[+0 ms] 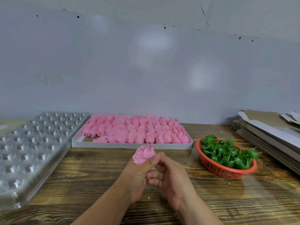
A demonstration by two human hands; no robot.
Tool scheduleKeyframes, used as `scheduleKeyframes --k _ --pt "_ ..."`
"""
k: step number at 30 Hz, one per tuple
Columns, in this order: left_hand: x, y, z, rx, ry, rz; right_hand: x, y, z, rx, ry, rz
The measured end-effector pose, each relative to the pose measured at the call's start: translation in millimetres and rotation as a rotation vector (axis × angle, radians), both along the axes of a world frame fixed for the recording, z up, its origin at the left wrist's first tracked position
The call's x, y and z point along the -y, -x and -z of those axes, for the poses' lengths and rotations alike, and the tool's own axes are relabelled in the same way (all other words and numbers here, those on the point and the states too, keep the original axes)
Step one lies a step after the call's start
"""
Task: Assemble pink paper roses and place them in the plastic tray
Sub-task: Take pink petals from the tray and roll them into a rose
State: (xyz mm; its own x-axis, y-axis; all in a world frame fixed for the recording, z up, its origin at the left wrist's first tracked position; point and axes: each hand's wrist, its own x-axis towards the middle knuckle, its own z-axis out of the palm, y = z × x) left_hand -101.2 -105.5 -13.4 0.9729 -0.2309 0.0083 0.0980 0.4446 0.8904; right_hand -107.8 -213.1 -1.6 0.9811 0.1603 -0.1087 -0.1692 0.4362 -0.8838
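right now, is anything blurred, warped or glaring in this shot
Head view: the clear plastic tray glints with small highlights and smears at the left edge; the orange basket blurs on its right rim; soft light patches sit on the wall; wide-angle bending tilts the cardboard stack; the pink rose stays fairly sharp.

The desk [90,181] is rough-grained, dark-streaked wood. At its left edge lies a glossy clear plastic tray [30,153]; matt pink paper roses [136,130] fill a white cardboard box [129,145]. Shiny green plastic leaves [227,153] sit in an orange plastic mesh basket [224,172].
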Motion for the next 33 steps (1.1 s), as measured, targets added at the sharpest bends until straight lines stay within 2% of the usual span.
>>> scheduleKeyframes --k 5,12,18,23,28,30,33 --pt "-5.4 -2.1 -1.4 -0.013 0.039 -0.029 -0.7 1.6 3.0 0.125 0.003 -0.082" --pt "-3.0 -1.2 -0.4 0.012 0.01 -0.024 0.2 1.2 5.3 0.112 -0.001 -0.026" --pt "-0.2 0.5 -3.2 0.025 0.03 -0.101 -5.9 4.2 7.0 0.258 0.072 0.013" --pt "-3.1 3.4 -3.3 0.005 -0.007 -0.024 -6.7 6.9 0.8 0.131 -0.025 -0.123" --pt "-5.7 4.6 -6.8 0.001 -0.004 0.029 -2.0 6.7 -1.2 -0.057 -0.025 -0.226" --pt "-5.5 4.1 -6.0 -0.039 0.017 0.027 -2.5 6.6 -0.8 -0.04 0.011 -0.2" --pt "-4.2 1.2 -5.5 -0.043 0.064 -0.015 -6.3 7.3 0.3 0.124 0.087 -0.09"
